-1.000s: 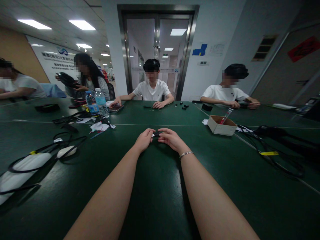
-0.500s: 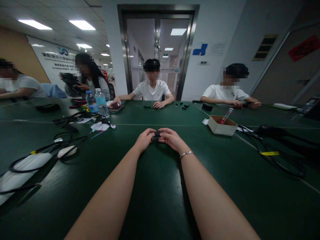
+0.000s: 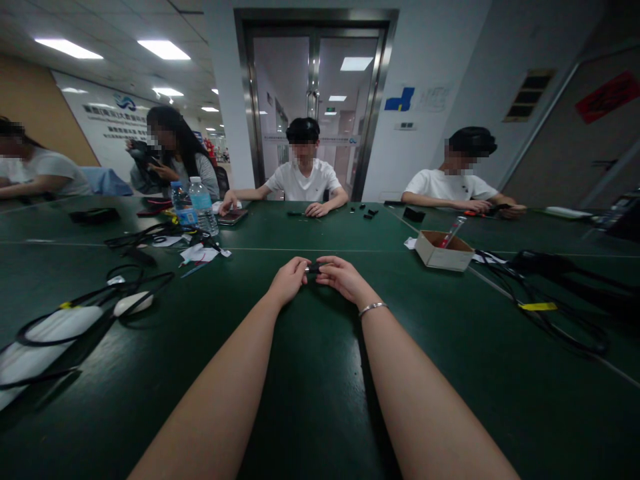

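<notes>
Both my arms stretch forward over the dark green table (image 3: 310,373). My left hand (image 3: 289,280) and my right hand (image 3: 343,277) meet at the middle, fingers curled, and pinch a small black part (image 3: 314,268) between them just above the tabletop. Most of the part is hidden by my fingers. A thin silver bracelet (image 3: 373,307) circles my right wrist.
A small cardboard box (image 3: 443,251) with a red tool stands at right, black cables (image 3: 555,300) beyond it. At left lie cables, a white pouch (image 3: 45,333), papers and two water bottles (image 3: 197,205). Several people sit at the far side; small black parts (image 3: 367,213) lie there.
My hands stay together on the black part with only slight finger movement. The person at far left has raised a dark object toward the head.
</notes>
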`<state>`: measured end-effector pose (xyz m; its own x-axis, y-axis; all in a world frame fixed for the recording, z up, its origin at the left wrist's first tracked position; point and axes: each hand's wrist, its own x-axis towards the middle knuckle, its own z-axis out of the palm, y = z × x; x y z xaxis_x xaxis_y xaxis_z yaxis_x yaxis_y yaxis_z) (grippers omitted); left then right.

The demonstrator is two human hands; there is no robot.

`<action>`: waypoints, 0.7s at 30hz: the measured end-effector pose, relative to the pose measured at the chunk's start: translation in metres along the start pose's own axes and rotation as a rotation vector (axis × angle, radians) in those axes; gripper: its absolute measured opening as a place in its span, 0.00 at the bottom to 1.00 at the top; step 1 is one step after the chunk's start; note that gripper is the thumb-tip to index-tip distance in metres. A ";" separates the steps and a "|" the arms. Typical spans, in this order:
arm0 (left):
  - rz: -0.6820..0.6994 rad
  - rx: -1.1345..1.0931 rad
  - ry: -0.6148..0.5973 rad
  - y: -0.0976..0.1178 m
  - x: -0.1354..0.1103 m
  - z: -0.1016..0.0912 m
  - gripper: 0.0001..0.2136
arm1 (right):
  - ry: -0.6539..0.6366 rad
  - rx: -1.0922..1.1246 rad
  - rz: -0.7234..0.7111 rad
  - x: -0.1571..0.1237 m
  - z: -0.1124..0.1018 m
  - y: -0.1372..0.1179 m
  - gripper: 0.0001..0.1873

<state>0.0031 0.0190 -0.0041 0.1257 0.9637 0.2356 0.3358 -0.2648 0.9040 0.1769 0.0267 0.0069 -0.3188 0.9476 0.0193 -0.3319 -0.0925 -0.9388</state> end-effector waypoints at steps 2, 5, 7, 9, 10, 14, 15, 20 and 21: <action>-0.015 -0.012 0.008 0.001 0.000 0.000 0.16 | 0.003 0.002 -0.005 0.000 0.000 0.001 0.11; -0.037 -0.040 0.021 0.003 -0.001 0.000 0.13 | 0.004 -0.003 -0.013 0.001 -0.001 0.001 0.11; -0.035 -0.037 0.019 0.003 -0.001 -0.001 0.13 | 0.005 -0.006 -0.015 0.001 -0.001 0.002 0.11; -0.018 -0.015 0.011 0.002 0.000 -0.001 0.14 | 0.006 -0.008 -0.012 0.001 0.000 0.001 0.11; -0.011 -0.007 0.008 0.001 0.000 -0.001 0.15 | 0.006 -0.006 -0.012 0.000 0.000 0.001 0.11; -0.026 -0.015 0.020 0.000 0.001 -0.001 0.13 | 0.007 0.002 -0.011 0.000 0.001 0.000 0.11; -0.032 -0.020 0.027 0.001 0.001 -0.001 0.13 | 0.007 0.000 -0.009 -0.001 0.001 0.000 0.11; -0.027 -0.008 0.034 0.005 -0.002 0.000 0.14 | 0.002 -0.009 -0.005 -0.001 0.001 -0.001 0.11; -0.027 -0.008 0.033 0.006 -0.002 0.000 0.14 | 0.008 -0.008 -0.005 -0.001 0.001 -0.001 0.11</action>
<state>0.0044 0.0155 0.0009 0.0855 0.9711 0.2230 0.3309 -0.2388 0.9130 0.1765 0.0253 0.0081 -0.3096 0.9506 0.0215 -0.3266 -0.0851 -0.9413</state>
